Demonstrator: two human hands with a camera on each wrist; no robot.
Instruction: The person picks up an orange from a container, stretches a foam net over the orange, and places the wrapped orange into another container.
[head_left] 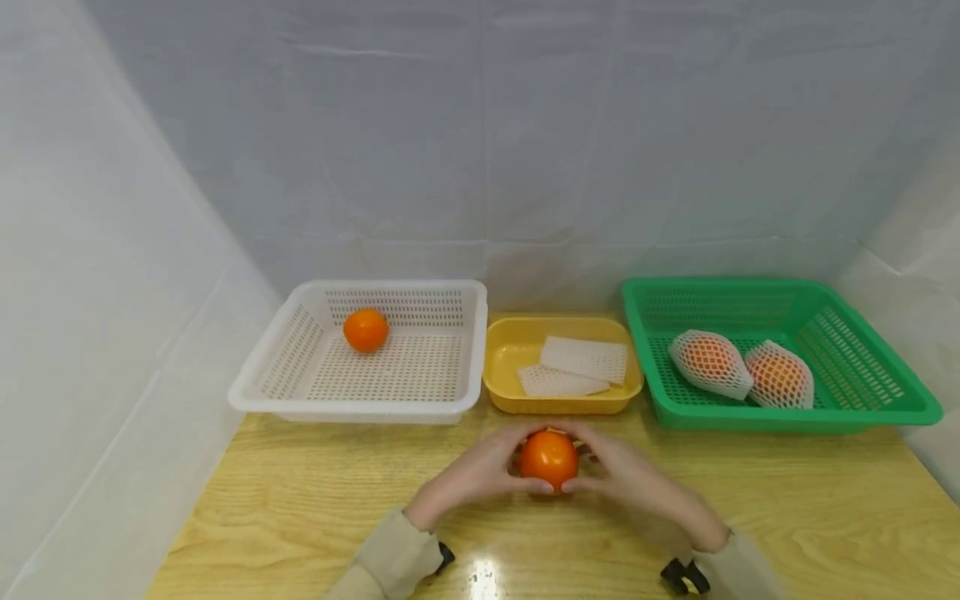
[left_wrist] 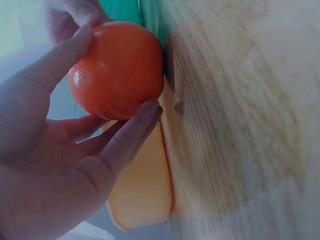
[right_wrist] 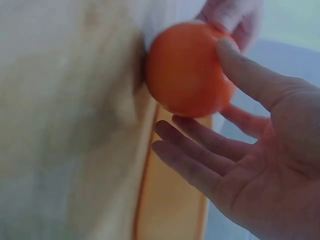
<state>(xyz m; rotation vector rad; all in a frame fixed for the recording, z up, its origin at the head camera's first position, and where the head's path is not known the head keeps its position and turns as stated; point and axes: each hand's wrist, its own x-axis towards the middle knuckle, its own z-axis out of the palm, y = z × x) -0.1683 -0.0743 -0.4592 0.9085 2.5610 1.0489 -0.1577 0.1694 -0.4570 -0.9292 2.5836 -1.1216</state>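
Observation:
A round, glossy orange fruit (head_left: 550,458) is held between both hands just above or on the wooden table, in front of the yellow basket; whether it touches the table is hard to tell. My left hand (head_left: 486,468) grips its left side, thumb on the near face and fingertips (left_wrist: 147,107) against its underside in the left wrist view. From the other side my right hand (head_left: 628,473) holds it with thumb and forefinger, while the other fingers (right_wrist: 185,155) spread loosely below it. The fruit's far side is hidden.
A white basket (head_left: 360,408) at the back left holds one orange fruit (head_left: 366,330). In the yellow basket (head_left: 562,405) lie white foam net sleeves (head_left: 585,358). The green basket (head_left: 787,419) at the back right contains two net-wrapped fruits (head_left: 708,362). White sheeting (head_left: 480,150) hangs behind.

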